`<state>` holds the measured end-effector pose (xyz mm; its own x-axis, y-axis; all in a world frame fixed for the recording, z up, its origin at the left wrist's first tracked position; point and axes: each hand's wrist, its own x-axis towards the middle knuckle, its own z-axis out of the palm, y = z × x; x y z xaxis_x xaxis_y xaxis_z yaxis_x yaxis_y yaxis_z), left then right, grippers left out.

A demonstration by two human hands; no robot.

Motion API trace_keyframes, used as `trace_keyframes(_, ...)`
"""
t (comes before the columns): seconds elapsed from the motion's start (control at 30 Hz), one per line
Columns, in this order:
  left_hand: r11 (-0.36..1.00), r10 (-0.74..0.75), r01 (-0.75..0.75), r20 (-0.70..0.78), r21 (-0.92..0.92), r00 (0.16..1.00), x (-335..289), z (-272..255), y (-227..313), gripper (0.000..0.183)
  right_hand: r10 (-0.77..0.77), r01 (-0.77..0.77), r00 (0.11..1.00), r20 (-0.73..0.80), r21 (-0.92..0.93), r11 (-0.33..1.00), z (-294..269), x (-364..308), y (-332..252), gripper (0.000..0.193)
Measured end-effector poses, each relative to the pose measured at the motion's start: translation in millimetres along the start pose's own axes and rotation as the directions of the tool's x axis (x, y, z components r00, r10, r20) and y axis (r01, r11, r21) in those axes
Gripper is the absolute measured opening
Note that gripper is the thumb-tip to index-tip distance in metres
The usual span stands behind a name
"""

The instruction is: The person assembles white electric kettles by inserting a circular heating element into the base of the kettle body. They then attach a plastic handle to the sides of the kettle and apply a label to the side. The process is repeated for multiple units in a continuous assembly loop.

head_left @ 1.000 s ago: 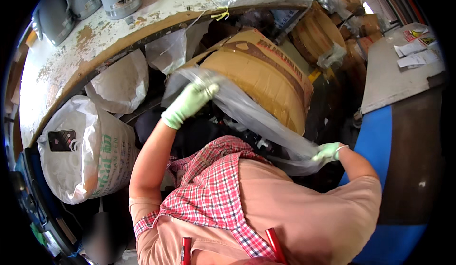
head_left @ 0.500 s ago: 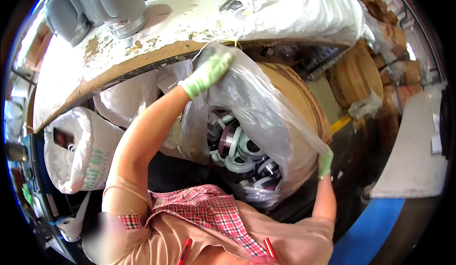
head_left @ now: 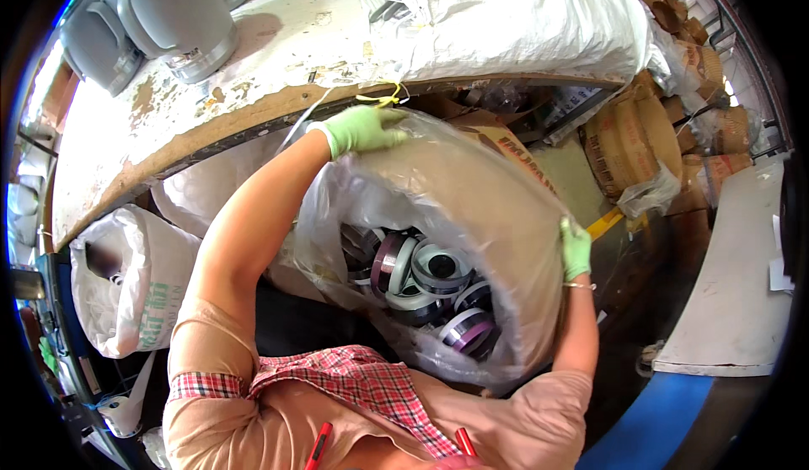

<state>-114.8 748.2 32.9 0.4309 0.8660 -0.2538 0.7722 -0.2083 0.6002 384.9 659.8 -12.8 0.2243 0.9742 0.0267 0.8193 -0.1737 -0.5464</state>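
Note:
A large translucent plastic bag (head_left: pixel 472 175) lies turned over the side of a brown carton, which shows through the film. Inside sit several pot-lid-like round parts (head_left: pixel 438 268) in pale green, black and purple with shiny bands. My left hand (head_left: pixel 364 130), in a light green glove, rests on the bag's far edge with its fingers stretched out and apart. My right hand (head_left: pixel 576 249), gloved alike, is at the bag's right side with its fingers bent against the edge of the film. Its palm side is hidden.
A worn white table (head_left: pixel 278 40) bears grey kettles (head_left: pixel 177 15) and a white sack (head_left: pixel 522 24). A white bag (head_left: pixel 126 285) stands at left. Brown cartons (head_left: pixel 628 146) pile up at right, near a grey panel (head_left: pixel 716 301).
The bag's far side has been drawn outward over the carton, widening its mouth. My left hand has moved slightly down and straightened its fingers; my right hand has moved up along the edge.

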Motion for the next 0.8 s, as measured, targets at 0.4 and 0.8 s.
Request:
trace_keyframes(0.4,0.549,-0.158,-0.04,-0.151,-0.835,0.976,-61.8,81.1,-131.7,0.054,0.019,-0.041,0.991,-0.129,-0.175,0.984,7.7,-59.9,124.9,0.053)
trace_keyframes(0.8,0.985,-0.158,0.171,-0.527,-0.024,0.835,-64.3,102.8,-183.0,0.035,-0.39,0.357,0.919,0.051,-0.525,0.773,2.6,-201.2,125.3,0.021)
